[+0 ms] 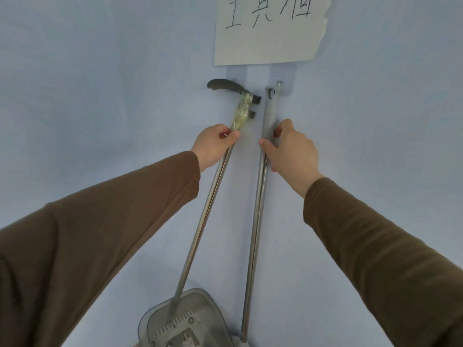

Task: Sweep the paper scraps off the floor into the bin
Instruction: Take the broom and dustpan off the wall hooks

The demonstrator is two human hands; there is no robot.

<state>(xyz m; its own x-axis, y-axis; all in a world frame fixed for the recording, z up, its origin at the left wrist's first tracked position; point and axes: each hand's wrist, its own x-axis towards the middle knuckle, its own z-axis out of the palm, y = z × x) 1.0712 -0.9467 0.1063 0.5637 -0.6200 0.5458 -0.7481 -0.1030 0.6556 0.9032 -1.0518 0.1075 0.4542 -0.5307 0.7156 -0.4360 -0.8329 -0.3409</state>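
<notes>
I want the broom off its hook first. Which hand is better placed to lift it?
The right hand: it grips the straight pole hung on the right hook. The left hand holds the dustpan handle instead.

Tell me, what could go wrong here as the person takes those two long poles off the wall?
The right hand grips the grey pole well below its wall hook; a sideways pull might snag there. The left hand holds the dustpan pole just under a taped, patched-looking handle, which may be weak. The dustpan hangs close to the other pole, so the two could knock together.
</notes>
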